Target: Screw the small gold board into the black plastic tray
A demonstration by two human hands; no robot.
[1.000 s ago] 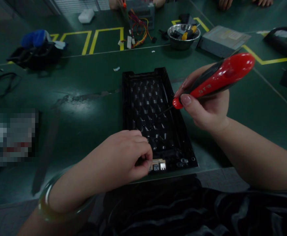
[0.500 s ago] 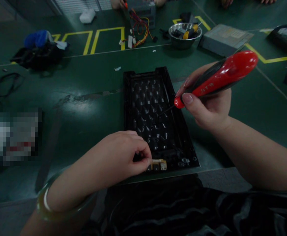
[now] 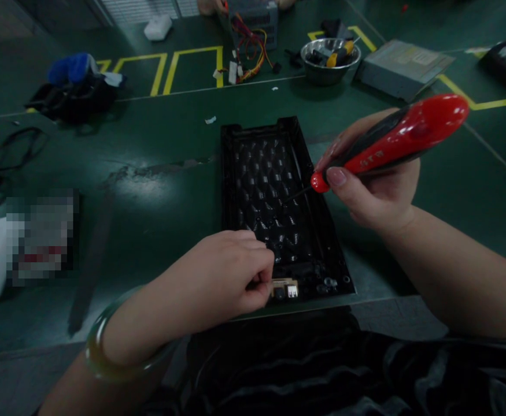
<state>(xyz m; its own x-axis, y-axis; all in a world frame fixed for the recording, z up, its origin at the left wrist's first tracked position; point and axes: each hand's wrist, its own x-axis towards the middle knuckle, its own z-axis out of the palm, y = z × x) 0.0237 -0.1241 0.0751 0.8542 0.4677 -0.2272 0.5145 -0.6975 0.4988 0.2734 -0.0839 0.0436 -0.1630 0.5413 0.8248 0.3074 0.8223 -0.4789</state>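
My right hand (image 3: 374,179) is wrapped round the red and black handle of a screwdriver (image 3: 413,136). Its thin dark shaft slants down to the left over a black plastic panel (image 3: 326,231) with a raised scale-like pattern. My left hand (image 3: 231,271) is closed in a pinch at the panel's near end. Its fingertips hold the left end of a small tan circuit board (image 3: 286,283), which carries a silver USB port and a dark part. The fingers hide that end of the board.
A metal bowl of tools (image 3: 328,75) and a grey metal box (image 3: 404,66) stand beyond the panel. Another person's hands (image 3: 213,6) are at a power supply (image 3: 257,26) with coloured cables. At left lie a black holder with blue items (image 3: 73,86) and black cables (image 3: 12,144).
My left fingers have curled closer together at the circuit board, and the board's USB port shows more brightly. The screwdriver stays over the panel. The whole view has shifted slightly.
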